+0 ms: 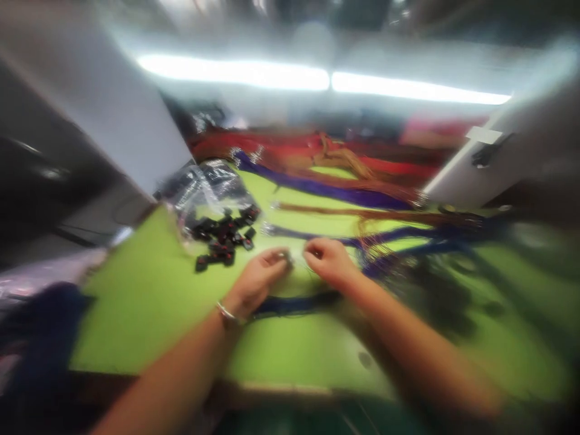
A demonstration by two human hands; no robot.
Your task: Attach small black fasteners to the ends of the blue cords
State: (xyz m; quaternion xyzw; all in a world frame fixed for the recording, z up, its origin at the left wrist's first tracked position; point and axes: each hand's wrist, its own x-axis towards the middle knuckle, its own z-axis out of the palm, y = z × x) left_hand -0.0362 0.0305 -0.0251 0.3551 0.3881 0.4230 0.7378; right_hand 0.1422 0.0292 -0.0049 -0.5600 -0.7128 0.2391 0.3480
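Pinching a small, blurred piece (285,256) between thumb and fingers, the left hand (259,279) faces the right hand (333,263), whose fingers curl inward; blur hides whether they grip anything. The fingertips are near each other but apart, the piece at the right hand's 9 o'clock, with the left hand nearer. Its long axis cannot be told. At 6 o'clock, a dark blue wire bundle (294,304) runs roughly from 9 to 3 across the green desk (149,308). At 10 o'clock, nearer the left hand, black connectors with red marks (222,238) lie in a loose heap at the mouth of a clear plastic bag (217,187). Towards 12 and 1, brown wires (326,210) and a thick purple-blue wire bundle (326,187) stretch sideways.
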